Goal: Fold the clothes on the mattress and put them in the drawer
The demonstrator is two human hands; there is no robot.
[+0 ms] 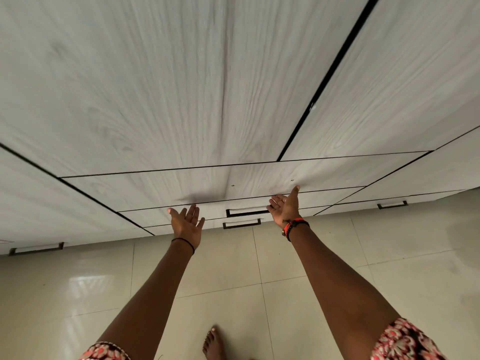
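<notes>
A tall pale wood-grain wardrobe (161, 87) fills the view, with a stack of shut drawers at its foot. My left hand (187, 222) is stretched out palm up with fingers straight, in front of the middle drawer front (155, 213). My right hand (284, 207) is also palm up and empty, its fingertip at the lower edge of the top drawer front (181, 185). Neither hand holds anything. A dark handle (246, 212) on the middle drawer sits between my hands. No clothes or mattress are in view.
A lower drawer has its own dark handle (241, 223). More handles show at the far left (36, 248) and right (392, 204). Glossy beige floor tiles (233, 268) run up to the wardrobe. My bare foot (213, 342) stands on the tiles below.
</notes>
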